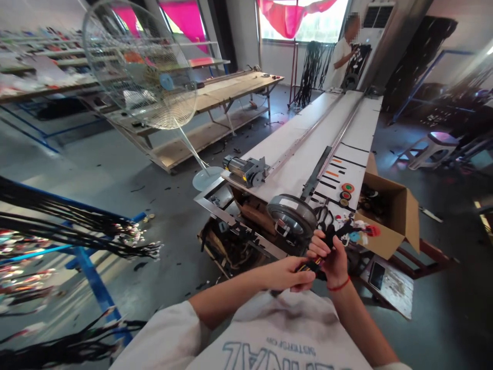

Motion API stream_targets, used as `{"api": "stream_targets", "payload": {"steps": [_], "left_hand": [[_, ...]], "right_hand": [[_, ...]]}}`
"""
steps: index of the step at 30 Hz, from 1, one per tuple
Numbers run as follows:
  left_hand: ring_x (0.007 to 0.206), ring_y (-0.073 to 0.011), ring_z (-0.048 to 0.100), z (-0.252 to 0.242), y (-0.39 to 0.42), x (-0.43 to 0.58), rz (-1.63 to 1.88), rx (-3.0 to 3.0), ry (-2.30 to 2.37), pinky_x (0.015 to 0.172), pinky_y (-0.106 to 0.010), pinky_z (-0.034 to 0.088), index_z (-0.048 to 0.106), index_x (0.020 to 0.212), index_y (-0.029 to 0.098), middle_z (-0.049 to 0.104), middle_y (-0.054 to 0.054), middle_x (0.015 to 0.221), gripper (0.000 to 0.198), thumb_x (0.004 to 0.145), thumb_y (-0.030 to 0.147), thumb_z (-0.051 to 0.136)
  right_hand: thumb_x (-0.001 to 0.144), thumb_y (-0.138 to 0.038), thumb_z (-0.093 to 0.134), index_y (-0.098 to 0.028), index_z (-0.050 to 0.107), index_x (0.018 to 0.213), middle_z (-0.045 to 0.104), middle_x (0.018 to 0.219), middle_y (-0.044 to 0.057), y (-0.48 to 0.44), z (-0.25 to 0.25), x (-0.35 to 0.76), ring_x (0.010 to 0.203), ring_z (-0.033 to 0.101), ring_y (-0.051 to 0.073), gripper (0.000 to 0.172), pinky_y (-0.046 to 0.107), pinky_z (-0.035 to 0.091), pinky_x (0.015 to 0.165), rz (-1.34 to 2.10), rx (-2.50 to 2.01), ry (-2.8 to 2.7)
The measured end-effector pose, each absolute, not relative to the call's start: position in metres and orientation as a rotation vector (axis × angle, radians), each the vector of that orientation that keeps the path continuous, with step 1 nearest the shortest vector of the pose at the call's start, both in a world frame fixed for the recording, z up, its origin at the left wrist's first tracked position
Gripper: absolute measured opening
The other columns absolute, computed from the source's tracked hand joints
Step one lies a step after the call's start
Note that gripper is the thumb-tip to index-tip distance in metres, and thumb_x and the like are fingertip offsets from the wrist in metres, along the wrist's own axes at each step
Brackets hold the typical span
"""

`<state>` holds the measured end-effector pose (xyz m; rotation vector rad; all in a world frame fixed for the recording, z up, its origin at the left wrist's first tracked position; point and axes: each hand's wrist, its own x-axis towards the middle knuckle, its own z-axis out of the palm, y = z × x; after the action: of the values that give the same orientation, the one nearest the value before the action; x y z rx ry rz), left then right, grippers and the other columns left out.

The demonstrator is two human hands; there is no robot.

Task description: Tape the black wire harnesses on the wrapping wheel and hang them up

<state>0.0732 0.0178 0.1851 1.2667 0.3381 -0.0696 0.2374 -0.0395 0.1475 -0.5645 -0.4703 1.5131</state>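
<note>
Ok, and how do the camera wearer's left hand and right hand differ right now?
The right hand has a red bracelet at the wrist; the left hand shows none. The right hand sits higher in the picture, fingers and thumb raised; the left hand is lower, reaching across with its back showing. Both grip dark cables.

Ahead of me a long white workbench (322, 136) runs toward one o'clock, bearing a grey motor (245, 168) at my eleven, black and orange strips (332, 173) and small round discs (347, 188) at my one.
</note>
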Motion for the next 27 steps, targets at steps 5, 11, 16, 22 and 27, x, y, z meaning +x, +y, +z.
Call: {"api": "stream_targets", "payload": {"steps": [5,11,16,22,27], "left_hand": [[0.042,-0.0085,0.03,0.181,0.012,0.1,-0.53,0.85,-0.028,0.04,-0.024,0.02,0.061,0.086,0.015,0.036,0.005,0.053,0.055,0.069,0.066,0.071],[0.049,-0.0075,0.037,0.187,0.015,0.11,0.137,1.443,0.264,0.048,-0.021,0.034,0.051,0.082,0.017,0.043,0.006,0.059,0.037,0.088,0.054,0.057],[0.069,-0.0209,0.062,0.191,0.032,0.1,0.271,2.115,0.533,0.069,-0.03,0.049,0.059,0.099,0.013,0.064,-0.007,0.074,0.024,0.091,0.035,0.054],[0.099,-0.0326,0.069,0.18,0.027,0.093,0.338,2.144,0.684,0.084,-0.043,0.054,0.037,0.141,0.009,0.067,-0.021,0.116,0.056,0.094,0.037,0.05],[0.116,-0.0297,0.062,0.162,0.025,0.09,0.609,2.062,0.791,0.096,-0.043,0.051,0.032,0.143,0.014,0.06,-0.019,0.131,0.057,0.094,0.035,0.05]], "right_hand": [[0.073,-0.075,0.06,-0.026,0.027,0.07,0.008,0.032,-0.02,-0.04,0.191,0.232,0.022,0.007,0.005,0.059,0.019,0.024,0.033,1.431,-0.605,-0.762],[0.072,-0.054,0.076,-0.025,0.04,0.073,0.033,0.037,-0.015,0.001,0.228,0.247,0.028,0.029,0.007,0.046,0.021,0.027,0.035,0.939,-0.986,-0.732],[0.076,-0.057,0.072,-0.023,0.042,0.067,0.04,0.04,-0.01,0.021,0.208,0.231,0.032,0.039,0.008,0.046,0.022,0.028,0.034,0.579,-1.077,-0.607],[0.08,-0.052,0.07,-0.023,0.049,0.082,0.049,0.047,-0.01,0.012,0.201,0.217,0.039,0.047,0.01,0.037,0.024,0.042,0.045,0.469,-1.06,-0.575],[0.086,-0.056,0.061,-0.022,0.053,0.081,0.056,0.054,-0.006,0.007,0.208,0.229,0.049,0.054,0.013,0.035,0.027,0.047,0.054,0.48,-1.199,-0.693]]}}
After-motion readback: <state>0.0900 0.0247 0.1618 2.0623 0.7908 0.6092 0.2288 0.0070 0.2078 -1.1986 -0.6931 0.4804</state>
